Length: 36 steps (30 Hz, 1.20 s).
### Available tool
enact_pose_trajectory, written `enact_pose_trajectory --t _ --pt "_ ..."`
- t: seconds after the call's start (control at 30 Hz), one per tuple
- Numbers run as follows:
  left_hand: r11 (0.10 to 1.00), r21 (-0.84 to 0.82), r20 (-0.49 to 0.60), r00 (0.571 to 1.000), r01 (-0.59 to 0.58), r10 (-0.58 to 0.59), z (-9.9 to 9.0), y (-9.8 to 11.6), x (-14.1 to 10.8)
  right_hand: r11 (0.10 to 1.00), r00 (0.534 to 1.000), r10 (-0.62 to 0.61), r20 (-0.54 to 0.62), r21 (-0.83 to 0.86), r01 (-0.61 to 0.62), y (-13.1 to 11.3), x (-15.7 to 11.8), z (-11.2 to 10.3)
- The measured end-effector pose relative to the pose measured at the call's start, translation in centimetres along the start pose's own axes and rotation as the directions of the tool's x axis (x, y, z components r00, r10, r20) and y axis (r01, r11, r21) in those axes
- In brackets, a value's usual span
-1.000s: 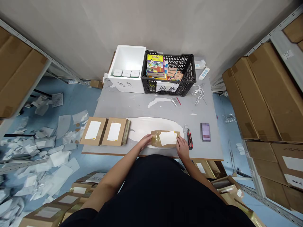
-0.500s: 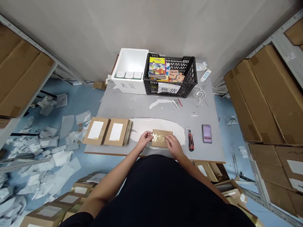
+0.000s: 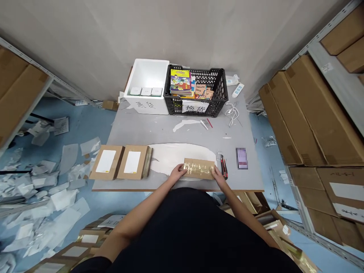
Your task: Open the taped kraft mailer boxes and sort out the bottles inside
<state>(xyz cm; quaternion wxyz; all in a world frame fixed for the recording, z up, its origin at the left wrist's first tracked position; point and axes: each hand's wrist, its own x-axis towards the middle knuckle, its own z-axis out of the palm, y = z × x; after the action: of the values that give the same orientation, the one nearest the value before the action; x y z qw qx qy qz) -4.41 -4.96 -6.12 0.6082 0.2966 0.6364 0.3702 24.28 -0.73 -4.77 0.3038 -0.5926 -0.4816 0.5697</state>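
A small brown cardboard box (image 3: 199, 173) with shiny clear tape across its top is between my two hands at the table's front edge. My left hand (image 3: 178, 173) grips its left end, and my right hand (image 3: 218, 177) is closed round its right end. Just right of my right hand lies a red and black utility knife (image 3: 224, 167). Under and behind the box spreads a worn white patch (image 3: 170, 155) of the tabletop. Two stacks of flat cardboard boxes with white labels, the nearer stack (image 3: 132, 162) and the outer stack (image 3: 105, 162), sit to the left.
At the back stand a white foam box (image 3: 149, 106) and a black plastic crate (image 3: 196, 99) holding books. A phone (image 3: 242, 158) and a white cable (image 3: 232, 113) lie at the right. Shelves of cartons (image 3: 313, 110) flank the table; paper scraps litter the floor at left.
My right hand has moved from the box's top to its right end. The box appears longer and turned in my hands. The whole view has shifted slightly.
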Motion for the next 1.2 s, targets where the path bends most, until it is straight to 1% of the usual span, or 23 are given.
enact_pose_trajectory --t 0.07,0.1,0.17,0.2,0.23,0.3,0.37,0.4,0.5,0.6,0.67,0.73,0.77,0.8,0.87,0.93,0.97,1.0,1.07,1.1,1.13,1.17,1.2 --pt "0.998 0.052 -0.094 0.995 -0.022 0.027 -0.9 -0.1 0.0 0.999 0.998 -0.027 0.049 -0.03 0.028 0.0 0.4 1.9" --pt "0.999 0.048 -0.111 0.994 -0.016 0.022 -1.4 -0.1 -0.1 0.994 0.997 -0.061 0.039 -0.087 0.064 -0.3 0.6 2.9" --pt "1.0 0.002 -0.109 0.994 0.003 -0.003 -2.5 -0.3 -0.3 0.948 0.983 -0.178 -0.035 -0.274 0.162 -1.2 1.0 4.7" --pt "1.0 -0.025 -0.104 0.994 0.014 -0.016 -2.8 -0.4 -0.5 0.899 0.967 -0.253 -0.039 -0.379 0.22 -1.8 1.2 5.4" --pt "0.999 -0.046 -0.1 0.995 0.022 -0.026 -3.0 -0.5 -0.6 0.837 0.947 -0.321 -0.007 -0.471 0.28 -2.3 1.3 5.9" --pt "0.998 -0.067 -0.109 0.994 0.023 -0.03 -2.9 -0.7 -0.8 0.713 0.91 -0.398 0.117 -0.584 0.388 -3.0 1.2 6.5" --pt "0.996 -0.091 -0.123 0.992 0.022 -0.033 -2.6 -1.0 -0.8 0.639 0.886 -0.416 0.203 -0.628 0.444 -3.2 1.1 6.6" --pt "0.993 -0.113 -0.123 0.991 0.032 -0.046 -2.4 -1.1 -0.8 0.624 0.884 -0.42 0.206 -0.642 0.446 -3.2 1.0 6.4" --pt "0.977 -0.179 -0.092 0.987 0.112 -0.13 -2.1 -1.5 -0.6 0.637 0.895 -0.423 0.142 -0.655 0.406 -2.6 1.0 5.2" --pt "0.96 -0.211 -0.04 0.98 0.182 -0.194 -1.9 -1.3 -0.6 0.711 0.917 -0.396 0.042 -0.618 0.335 -1.9 1.5 2.8" --pt "0.954 -0.234 0.058 0.982 0.189 -0.181 -1.2 -0.6 -0.7 0.782 0.936 -0.351 -0.028 -0.559 0.276 -1.5 1.8 0.9" --pt "0.954 -0.256 0.184 0.977 0.157 -0.112 -0.2 0.5 -0.9 0.849 0.954 -0.291 -0.073 -0.48 0.222 -1.0 2.1 -0.4" --pt "0.958 -0.261 0.217 0.974 0.118 -0.061 0.3 1.1 -1.0 0.879 0.962 -0.262 -0.081 -0.431 0.204 -0.9 2.2 -0.7" --pt "0.964 -0.257 0.21 0.978 0.063 -0.008 0.7 1.7 -1.1 0.909 0.969 -0.233 -0.076 -0.372 0.189 -0.7 2.3 -0.7" --pt "0.974 -0.218 0.118 0.989 -0.064 0.091 1.1 2.8 -1.3 0.962 0.987 -0.161 -0.026 -0.227 0.152 -0.6 2.3 0.5" --pt "0.975 -0.149 -0.004 0.986 -0.165 0.167 0.6 3.7 -1.5 0.99 0.995 -0.094 0.041 -0.097 0.098 -0.9 1.9 2.7" --pt "0.974 -0.116 -0.052 0.98 -0.194 0.189 0.1 4.0 -1.6 0.995 0.996 -0.08 0.049 -0.062 0.083 -1.2 1.6 3.8" --pt "0.974 -0.087 -0.087 0.975 -0.21 0.202 -0.5 4.2 -1.8 0.994 0.995 -0.095 0.018 -0.056 0.096 -1.8 1.3 4.9" --pt "0.976 -0.047 -0.107 0.972 -0.213 0.207 -1.6 4.5 -2.2 0.972 0.973 -0.211 -0.093 -0.129 0.198 -3.4 0.5 6.5" --pt "0.977 -0.04 -0.094 0.974 -0.21 0.206 -2.0 4.6 -2.4 0.939 0.948 -0.303 -0.101 -0.203 0.278 -4.3 0.1 6.9" --pt "0.977 -0.04 -0.076 0.976 -0.208 0.205 -2.2 4.6 -2.6 0.885 0.918 -0.395 -0.043 -0.285 0.367 -5.3 -0.3 7.1" --pt "0.977 -0.048 -0.061 0.977 -0.207 0.204 -2.2 4.5 -2.8 0.816 0.883 -0.465 0.065 -0.356 0.456 -6.2 -0.7 7.1" --pt "0.977 -0.065 -0.051 0.978 -0.204 0.2 -2.1 4.5 -2.9 0.742 0.845 -0.503 0.183 -0.411 0.53 -7.1 -0.9 7.0"
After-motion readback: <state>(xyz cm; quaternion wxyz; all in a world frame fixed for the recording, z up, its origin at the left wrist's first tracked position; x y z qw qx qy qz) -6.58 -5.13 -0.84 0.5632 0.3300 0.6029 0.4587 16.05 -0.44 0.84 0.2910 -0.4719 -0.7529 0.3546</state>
